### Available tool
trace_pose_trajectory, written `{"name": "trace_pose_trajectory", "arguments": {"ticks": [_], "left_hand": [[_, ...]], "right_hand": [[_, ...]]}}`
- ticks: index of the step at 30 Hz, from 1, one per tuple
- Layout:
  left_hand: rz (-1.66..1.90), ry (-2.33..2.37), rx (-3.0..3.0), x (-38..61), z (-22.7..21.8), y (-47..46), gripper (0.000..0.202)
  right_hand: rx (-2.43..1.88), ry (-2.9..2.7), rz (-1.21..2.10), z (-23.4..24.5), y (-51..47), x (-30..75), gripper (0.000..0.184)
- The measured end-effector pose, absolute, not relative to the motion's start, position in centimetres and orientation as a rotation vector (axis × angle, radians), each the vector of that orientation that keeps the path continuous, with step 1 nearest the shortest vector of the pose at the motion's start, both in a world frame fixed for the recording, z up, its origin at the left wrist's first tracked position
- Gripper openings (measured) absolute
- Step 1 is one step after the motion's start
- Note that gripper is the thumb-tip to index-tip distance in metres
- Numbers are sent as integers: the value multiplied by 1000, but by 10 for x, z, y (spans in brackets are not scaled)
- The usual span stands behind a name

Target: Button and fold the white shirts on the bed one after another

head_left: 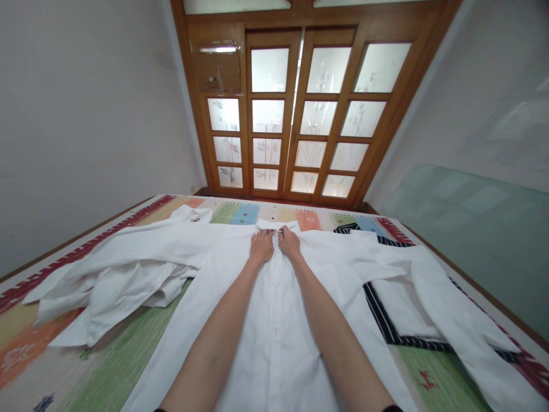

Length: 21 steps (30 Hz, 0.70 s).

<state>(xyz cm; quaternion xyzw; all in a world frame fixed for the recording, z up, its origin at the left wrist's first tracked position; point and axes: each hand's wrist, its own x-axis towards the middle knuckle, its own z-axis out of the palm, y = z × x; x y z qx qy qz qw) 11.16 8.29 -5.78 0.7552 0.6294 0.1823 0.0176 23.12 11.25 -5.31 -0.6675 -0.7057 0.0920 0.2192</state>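
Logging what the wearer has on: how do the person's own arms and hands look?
The left hand and right hand are ungloved; no watch or bracelet shows. Both forearms are bare down to dark edges at the picture's bottom, perhaps sleeve hems.

Shirt (277, 309): smooth, matt cloth. Doors (289, 114): wood, frosted panes (268, 116). Cover (128, 346): matt cloth.

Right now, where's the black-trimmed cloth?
In the head view, the black-trimmed cloth lies on the patterned spread, right of the right hand, partly covered by one sleeve of the white shirt.
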Motion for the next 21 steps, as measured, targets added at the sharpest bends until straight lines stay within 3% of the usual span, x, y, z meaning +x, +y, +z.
{"name": "trace_pose_trajectory", "arguments": {"ticks": [15, 21], "left_hand": [[885, 1815, 2201, 115, -69, 131, 27], [1210, 1537, 2077, 113, -75, 139, 17]], "right_hand": [[-1705, -1821, 318, -68, 123, 236, 17], [-1583, -1730, 352, -71, 124, 237, 11]]}}
